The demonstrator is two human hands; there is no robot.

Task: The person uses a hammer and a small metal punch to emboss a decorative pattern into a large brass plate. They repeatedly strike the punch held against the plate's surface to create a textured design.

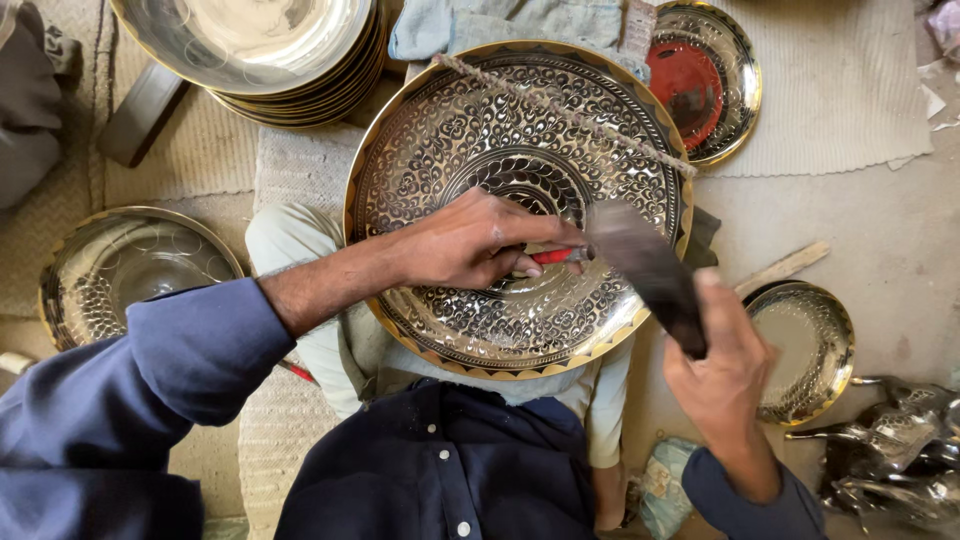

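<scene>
While the left hand (470, 243) pins a red-handled punch (556, 256), the right hand (725, 365) swings a hammer (645, 270).

This is a metal-engraving workshop run on the floor (880, 230), where work is done seated on woven mats (830, 90). A stack of plain brass plates (270, 50), half-patterned trays (120, 265) and a finely chased large platter (500, 140) lie all around.

Support is a bare concrete floor (890, 230), partly covered by woven mats (830, 90). Far left: stack of plain metal plates (270, 50) on matting. Left: engraved plate (120, 265). Far right: red-centred plate (705, 80) on mat. Right: small plate (810, 350) and wooden stick (785, 268) on concrete.
</scene>
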